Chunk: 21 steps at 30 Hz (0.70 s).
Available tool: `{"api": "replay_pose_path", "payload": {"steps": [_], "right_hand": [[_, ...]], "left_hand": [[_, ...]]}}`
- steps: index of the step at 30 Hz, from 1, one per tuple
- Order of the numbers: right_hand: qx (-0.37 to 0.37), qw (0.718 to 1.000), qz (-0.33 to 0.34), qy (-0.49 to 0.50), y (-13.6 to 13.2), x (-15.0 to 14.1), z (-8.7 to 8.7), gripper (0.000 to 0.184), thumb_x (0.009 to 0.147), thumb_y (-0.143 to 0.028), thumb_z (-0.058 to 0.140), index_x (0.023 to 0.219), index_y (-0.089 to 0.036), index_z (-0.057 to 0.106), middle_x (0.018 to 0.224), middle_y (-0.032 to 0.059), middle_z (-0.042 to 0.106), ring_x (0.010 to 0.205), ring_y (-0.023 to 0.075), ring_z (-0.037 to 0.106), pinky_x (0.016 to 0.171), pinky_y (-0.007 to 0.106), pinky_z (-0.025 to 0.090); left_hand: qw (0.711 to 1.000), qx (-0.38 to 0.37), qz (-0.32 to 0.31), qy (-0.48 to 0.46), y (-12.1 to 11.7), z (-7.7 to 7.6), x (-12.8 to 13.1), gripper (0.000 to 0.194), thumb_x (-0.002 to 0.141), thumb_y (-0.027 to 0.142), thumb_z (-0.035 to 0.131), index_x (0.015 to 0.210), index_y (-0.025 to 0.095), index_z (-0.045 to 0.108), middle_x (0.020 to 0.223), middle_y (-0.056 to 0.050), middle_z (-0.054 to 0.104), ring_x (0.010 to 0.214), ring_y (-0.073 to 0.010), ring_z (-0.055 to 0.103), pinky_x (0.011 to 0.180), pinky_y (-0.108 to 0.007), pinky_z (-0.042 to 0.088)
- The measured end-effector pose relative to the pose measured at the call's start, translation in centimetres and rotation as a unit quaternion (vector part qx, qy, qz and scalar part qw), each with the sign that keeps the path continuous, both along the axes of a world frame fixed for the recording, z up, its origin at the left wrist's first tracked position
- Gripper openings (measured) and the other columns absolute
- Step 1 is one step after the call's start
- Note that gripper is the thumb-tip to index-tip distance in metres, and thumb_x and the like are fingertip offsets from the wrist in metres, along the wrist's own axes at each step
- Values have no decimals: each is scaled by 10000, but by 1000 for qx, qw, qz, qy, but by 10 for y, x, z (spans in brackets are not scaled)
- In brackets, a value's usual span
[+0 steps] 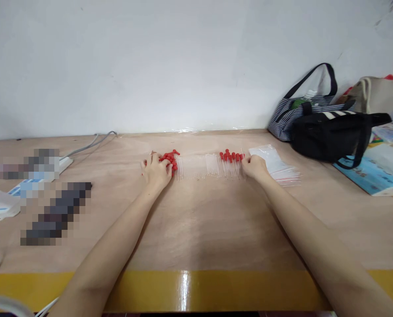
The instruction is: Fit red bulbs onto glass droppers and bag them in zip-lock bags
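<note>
My left hand (157,171) rests over a pile of red rubber bulbs (173,159), its fingers curved and apart among them. To the right of the pile lies a row of thin clear tubes (196,166), side by side on the table. At that row's right end are several droppers (229,158), clear tubes with red bulbs on their far ends. My right hand (255,167) is closed at the last of these, its fingertips pinched on a dropper that they partly hide. A stack of clear zip bags (275,163) lies just beyond and right of that hand.
A black bag (331,135) and a striped bag (280,119) stand at the back right, near a blue box (364,176). On the left lie a blurred dark object (59,211), a white power strip (64,166) and cables. Yellow tape (216,288) runs along the front edge.
</note>
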State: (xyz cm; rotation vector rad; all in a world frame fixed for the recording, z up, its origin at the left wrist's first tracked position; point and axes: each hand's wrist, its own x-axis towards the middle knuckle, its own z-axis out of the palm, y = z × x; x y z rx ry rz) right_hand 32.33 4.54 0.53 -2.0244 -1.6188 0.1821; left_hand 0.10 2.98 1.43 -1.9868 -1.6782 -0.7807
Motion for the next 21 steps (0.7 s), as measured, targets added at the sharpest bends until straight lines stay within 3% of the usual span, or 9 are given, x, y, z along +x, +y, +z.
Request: {"api": "replay_pose_path", "payload": {"steps": [3, 7, 12, 16, 21], "right_hand": [[39, 998, -16, 51, -6, -9, 7, 230, 799, -260, 424, 869, -114, 587, 800, 130, 646, 740, 203, 580, 640, 265, 401], [118, 985, 81, 99, -21, -31, 12, 244, 831, -286, 405, 961, -133, 545, 863, 104, 631, 749, 184, 563, 676, 280, 418], [165, 963, 204, 67, -37, -57, 3, 312, 853, -220, 360, 1107, -133, 519, 933, 125, 609, 893, 210, 554, 809, 328, 415], [181, 939, 283, 71, -42, -65, -9, 321, 865, -215, 326, 1102, -140, 529, 986, 134, 581, 939, 213, 545, 828, 352, 428], [188, 931, 304, 78, -46, -66, -13, 281, 866, -204, 321, 1018, -140, 549, 928, 122, 580, 915, 202, 547, 818, 350, 436]], "left_hand": [[1000, -9, 19, -1, 2, -1, -2, 167, 762, 306, 530, 731, 207, 661, 1008, -116, 538, 988, -306, 446, 805, -481, 303], [999, -16, 33, -14, 5, -4, -3, 139, 744, 290, 543, 719, 192, 637, 970, -121, 542, 971, -306, 454, 801, -478, 313], [999, -20, 27, -40, 8, -6, -2, 134, 759, 244, 514, 697, 183, 616, 964, -117, 547, 979, -309, 446, 805, -476, 304], [998, -15, 28, -46, 7, -6, -1, 140, 773, 270, 519, 731, 195, 629, 981, -113, 541, 985, -309, 443, 809, -478, 296], [998, -28, 36, -38, 7, -6, -2, 147, 749, 311, 568, 682, 197, 634, 969, -117, 534, 976, -318, 445, 806, -491, 300]]}}
